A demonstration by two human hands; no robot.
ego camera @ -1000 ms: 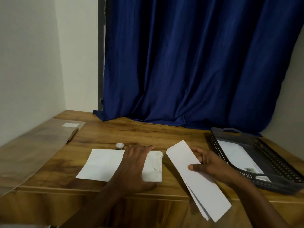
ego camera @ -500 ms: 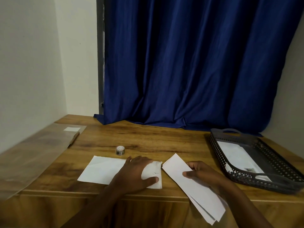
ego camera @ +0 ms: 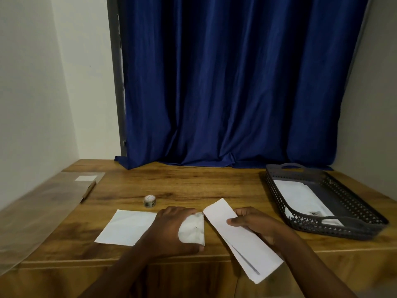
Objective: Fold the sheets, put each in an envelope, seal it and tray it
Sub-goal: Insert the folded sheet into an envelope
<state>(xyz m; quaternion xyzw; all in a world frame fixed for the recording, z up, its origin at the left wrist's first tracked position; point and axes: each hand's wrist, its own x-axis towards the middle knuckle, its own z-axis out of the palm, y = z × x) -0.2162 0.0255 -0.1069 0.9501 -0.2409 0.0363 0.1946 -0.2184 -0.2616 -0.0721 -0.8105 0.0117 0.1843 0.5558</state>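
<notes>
A white envelope [ego camera: 129,226] lies flat near the table's front edge. My left hand [ego camera: 171,231] grips its right end, thumb under and fingers over, and the mouth there bulges open. My right hand [ego camera: 255,224] holds a folded white sheet [ego camera: 242,241] by its long edge, thumb on top. The sheet's top corner sits right at the envelope's mouth and its lower end hangs past the table edge. A dark grey perforated tray [ego camera: 335,224] stands at the right with a white sealed envelope [ego camera: 300,198] inside.
A small roll of tape [ego camera: 149,201] sits behind the envelope. A clear plastic sleeve [ego camera: 43,203] with a pen [ego camera: 88,191] lies at the left. A blue curtain [ego camera: 225,82] hangs behind the wooden table [ego camera: 204,181].
My left hand curled round the envelope's right end and lifted its mouth open. My right hand brought the folded sheet's top corner leftward up to that opening.
</notes>
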